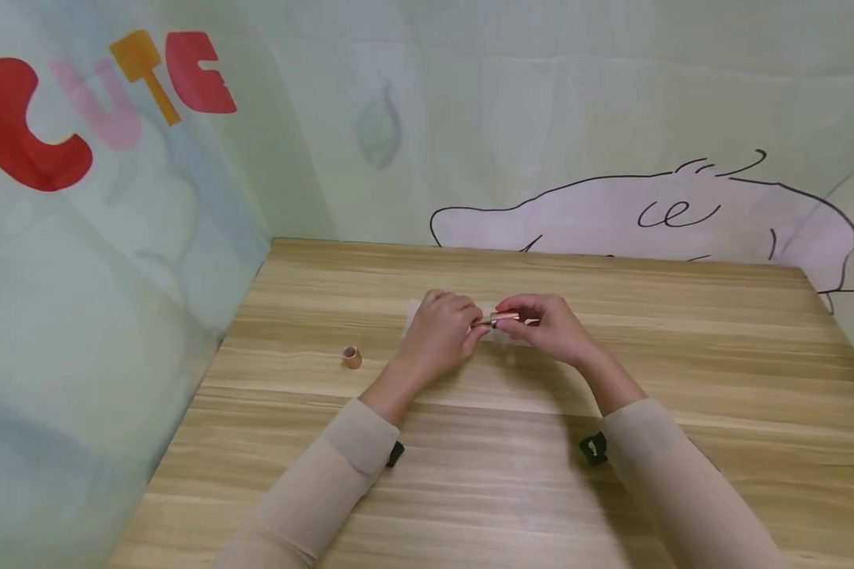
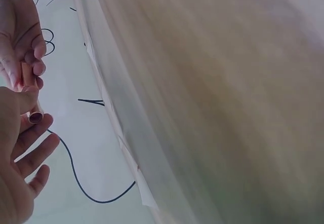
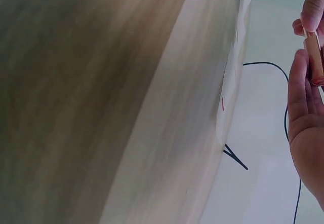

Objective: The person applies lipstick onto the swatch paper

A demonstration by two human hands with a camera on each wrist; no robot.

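Over the table (image 1: 470, 490), both hands hold a shiny copper-coloured tube piece (image 1: 507, 317) between them in the head view. My left hand (image 1: 441, 328) pinches a narrower tube (image 2: 35, 116) between thumb and fingers; its round hollow end faces the left wrist camera. Fingertips and thumb of my right hand (image 1: 551, 328) grip the wider copper-coloured part (image 3: 315, 57). The two parts meet end to end; the fingers partly cover the joint. Beneath the hands lies a pale, see-through sheet (image 1: 413, 313).
A short, hollow copper-coloured piece (image 1: 352, 357) stands on the table, left of my left hand. A printed cloth backdrop (image 1: 327, 158) rises along the table's back and left edges. Black wrist gear (image 1: 594, 448) shows by the right sleeve.
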